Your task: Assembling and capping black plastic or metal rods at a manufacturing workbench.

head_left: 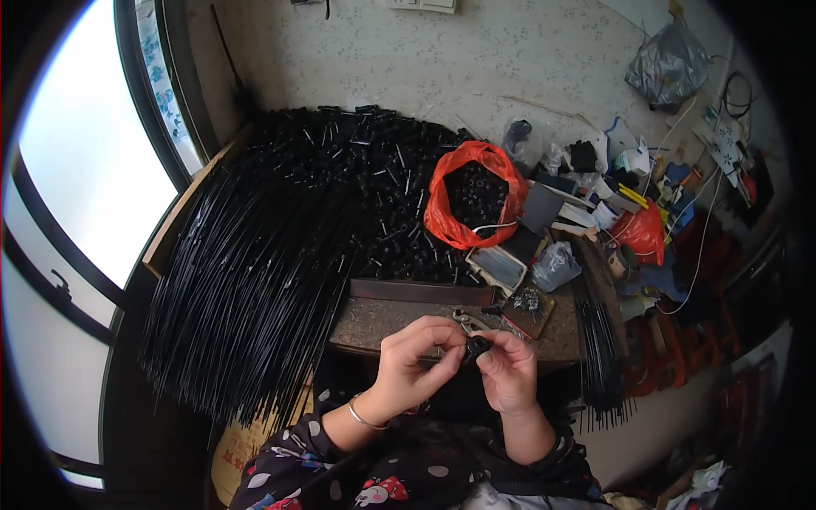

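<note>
Both hands meet just in front of the table's near edge. A small black round plastic part (478, 345) with a hole in its face sits between the fingertips. My right hand (510, 374) pinches it between thumb and fingers. Closed in a pinch right beside it, my left hand (416, 361) has its fingertips against the part's left side; whatever lies between them is too small to make out. Just beyond the fingers, pliers (463, 318) lie on the table. Small metal pieces (527, 299) are heaped on a brownish pad to the right.
Long black cables (246, 289) hang over the table's left edge. Black plastic parts (365, 170) pile up behind a low dark strip (421, 291). A red plastic bag (438, 212) holds more small parts. Clutter and a shorter cable bundle (599, 357) are at right.
</note>
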Tool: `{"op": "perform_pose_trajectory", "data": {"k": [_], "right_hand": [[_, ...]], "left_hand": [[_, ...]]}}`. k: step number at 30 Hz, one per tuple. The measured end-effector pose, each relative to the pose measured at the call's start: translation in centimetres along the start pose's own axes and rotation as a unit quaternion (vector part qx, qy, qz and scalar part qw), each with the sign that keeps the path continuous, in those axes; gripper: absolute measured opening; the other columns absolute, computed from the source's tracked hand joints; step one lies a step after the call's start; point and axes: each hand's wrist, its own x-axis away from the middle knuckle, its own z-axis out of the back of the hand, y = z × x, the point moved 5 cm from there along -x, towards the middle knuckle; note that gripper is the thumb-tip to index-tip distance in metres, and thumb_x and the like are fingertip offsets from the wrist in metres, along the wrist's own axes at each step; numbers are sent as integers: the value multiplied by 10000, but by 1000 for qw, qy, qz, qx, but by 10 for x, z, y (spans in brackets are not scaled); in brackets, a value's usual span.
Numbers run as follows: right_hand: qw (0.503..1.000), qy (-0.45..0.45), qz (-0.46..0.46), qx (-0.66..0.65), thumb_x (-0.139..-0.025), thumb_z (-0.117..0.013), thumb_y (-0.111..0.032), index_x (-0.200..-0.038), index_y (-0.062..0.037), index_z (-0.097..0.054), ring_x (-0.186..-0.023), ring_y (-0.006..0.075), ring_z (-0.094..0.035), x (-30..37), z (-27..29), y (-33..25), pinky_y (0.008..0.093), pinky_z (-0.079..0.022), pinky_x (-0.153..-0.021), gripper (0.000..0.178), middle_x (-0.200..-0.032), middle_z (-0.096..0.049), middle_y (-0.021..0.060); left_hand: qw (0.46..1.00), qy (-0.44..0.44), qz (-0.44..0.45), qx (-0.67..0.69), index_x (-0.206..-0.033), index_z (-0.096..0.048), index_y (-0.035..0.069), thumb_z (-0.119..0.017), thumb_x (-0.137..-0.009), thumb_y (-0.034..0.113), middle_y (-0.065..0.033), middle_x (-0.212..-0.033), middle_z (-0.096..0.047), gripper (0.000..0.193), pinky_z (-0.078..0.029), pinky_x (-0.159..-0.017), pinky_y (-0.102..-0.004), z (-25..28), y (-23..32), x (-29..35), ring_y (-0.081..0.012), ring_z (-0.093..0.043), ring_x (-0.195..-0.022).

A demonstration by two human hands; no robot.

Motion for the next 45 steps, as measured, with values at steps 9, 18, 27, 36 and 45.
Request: {"op": "perform_pose_trajectory", "data": {"k": [9,18,27,36,45], "right_hand": [[991,-91,-90,50,-767,-672,-9,-883,1,-620,-745,69,-519,-7,-5,-7,192,-421,-617,127,-844,-563,29],[980,-119,-101,123,-563,-860,-175,-1077,-79,-447,-681,30,-416,-9,-22,-2,141,-362,-572,666,-892,-408,-21],[763,-60,281,579,-573,-807,-237,-983,-63,-610,-798,220,-475,5,-60,-68,293,-383,-663,487,-919,-484,70],[770,-134,308,543,-666,-690,-68,-698,-58,-519,-655,248,-494,9,-65,-58,358,-384,-614,175,-753,-509,57],[587,2,44,808,-675,-716,-147,-1151,-99,-536,-1064,337,-459,33,89,10,426,-406,-869,511,-1156,-476,168]], "left_hand": [[998,6,50,25,-960,-571,-32,-738,-698,53,-67,-876,-577,322,-446,-709,-257,-3,-3,17,-126,-541,-795],[960,-194,106,170,-1074,-435,12,-372,-908,495,-110,-743,-568,514,-436,-584,-265,-23,-3,31,-154,-560,-642],[895,-68,194,397,-970,-517,12,-544,-868,416,-57,-859,-560,418,-384,-586,-185,-7,-21,33,-75,-501,-683],[996,-31,49,73,-864,-523,-6,-463,-876,208,-62,-687,-554,222,-415,-536,-225,-5,-4,14,-104,-513,-574],[987,51,73,136,-664,-497,-18,-671,-759,358,-17,-516,-461,425,-307,-418,-220,38,-8,17,-84,-391,-432]]}}
